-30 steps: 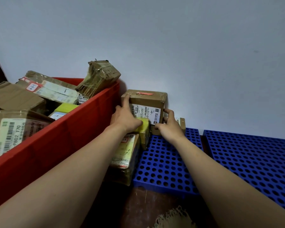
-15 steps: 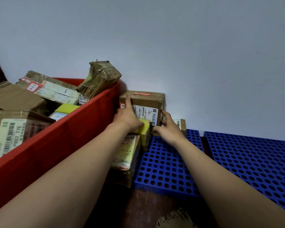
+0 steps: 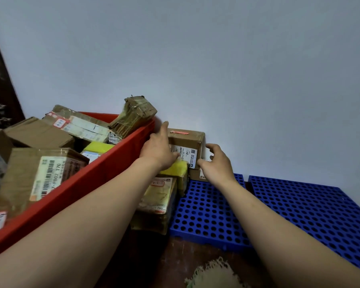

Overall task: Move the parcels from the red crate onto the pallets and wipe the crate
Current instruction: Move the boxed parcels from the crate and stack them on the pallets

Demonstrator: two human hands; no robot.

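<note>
Perforated blue plastic pallet (image 3: pixel 206 215); L hand (image 3: pixel 158 151) touches cardboard box (image 3: pixel 187 140).

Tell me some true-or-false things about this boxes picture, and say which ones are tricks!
1. The red crate holds several parcels. True.
2. The pallets are green. False: they are blue.
3. The brown labelled box sits on top of other parcels. True.
4. The left hand is inside the crate. False: it touches the brown labelled box, outside the crate.
5. The frayed cloth lies on a pallet. False: it lies on the brown floor in front of them.
</note>
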